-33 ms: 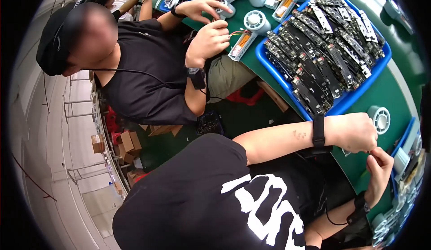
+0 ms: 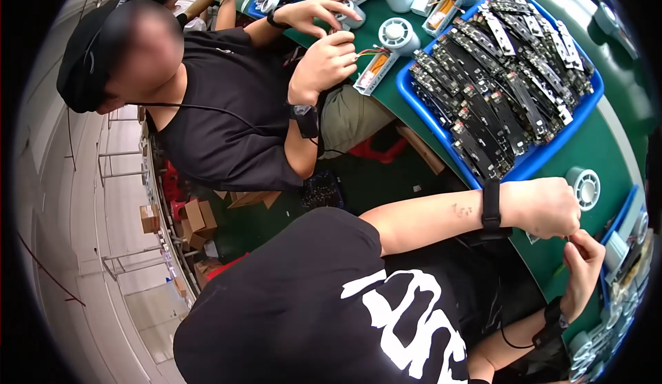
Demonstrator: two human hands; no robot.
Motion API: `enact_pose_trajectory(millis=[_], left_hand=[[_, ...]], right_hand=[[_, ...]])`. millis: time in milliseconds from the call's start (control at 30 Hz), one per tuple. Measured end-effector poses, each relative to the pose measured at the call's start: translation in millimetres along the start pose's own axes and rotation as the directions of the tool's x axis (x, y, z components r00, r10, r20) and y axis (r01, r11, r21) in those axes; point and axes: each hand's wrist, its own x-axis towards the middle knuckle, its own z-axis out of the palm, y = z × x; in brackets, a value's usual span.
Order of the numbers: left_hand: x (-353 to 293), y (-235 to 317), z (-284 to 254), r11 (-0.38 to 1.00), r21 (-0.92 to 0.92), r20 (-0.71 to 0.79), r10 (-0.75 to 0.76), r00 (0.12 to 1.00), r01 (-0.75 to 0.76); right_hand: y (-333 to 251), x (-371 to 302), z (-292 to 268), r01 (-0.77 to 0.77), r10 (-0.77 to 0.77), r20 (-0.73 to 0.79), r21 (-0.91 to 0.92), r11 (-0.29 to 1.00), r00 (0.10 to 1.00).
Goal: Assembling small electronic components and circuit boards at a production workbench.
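Note:
At the green table's edge, my left hand (image 2: 541, 206) is closed, its knuckles up and its fingers curled out of sight. My right hand (image 2: 585, 267) is just below it, thumb and fingers pinched together. The two hands meet at a tiny, thin piece between their fingertips, too small to name. Just beyond my left hand stands a pale blue round housing with a spoked face (image 2: 583, 188). Part of a small pale item shows under my left wrist. A black band sits on each of my wrists.
A blue tray (image 2: 403, 84) heaped with black circuit boards (image 2: 496, 94) stands left of my hands. Another blue tray with pale blue parts (image 2: 617, 260) lies to the right. Across from it, a co-worker (image 2: 234, 94) handles a wired pale blue unit (image 2: 396, 36). Cartons (image 2: 200, 224) are on the floor.
The whole view has shifted very slightly. Both my hands keep the same pose, fingertips together.

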Motion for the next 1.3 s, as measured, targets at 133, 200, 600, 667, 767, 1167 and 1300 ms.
enact_pose_trajectory(millis=[133, 200, 600, 667, 767, 1167, 1300], left_hand=[[-3, -3, -3, 0.998, -0.056, -0.014, -0.017, 1.000, 0.017], [-2, -4, -5, 0.997, -0.069, -0.003, -0.034, 0.999, 0.034], [-4, 2, -12, 0.991, -0.121, 0.003, -0.058, 0.998, 0.058], [-5, 2, -8, 0.992, -0.110, -0.030, -0.058, 0.998, 0.055], [-3, 5, -4, 0.992, -0.120, -0.102, -0.034, 0.994, 0.021], [-15, 3, -8, 0.963, -0.252, -0.325, -0.178, 0.929, 0.096], [-19, 19, 5, 0.895, -0.253, -0.365, -0.439, 0.821, 0.367]], right_hand=[[-8, 2, 2, 0.013, -0.013, 0.037, -0.001, 1.000, 0.999], [-14, 1, 2, 0.013, -0.013, -0.015, 0.008, 1.000, 1.000], [-36, -4, 5, 0.078, -0.076, 0.025, -0.120, 0.990, 0.997], [-43, -6, 8, 0.016, -0.014, 0.015, -0.144, 0.989, 1.000], [-51, -10, 9, -0.130, 0.123, -0.046, -0.196, 0.972, 0.991], [-53, -7, 51, -0.037, 0.041, -0.138, 0.034, 0.999, 0.990], [-47, -14, 60, -0.050, 0.091, -0.248, 0.169, 0.984, 0.964]])
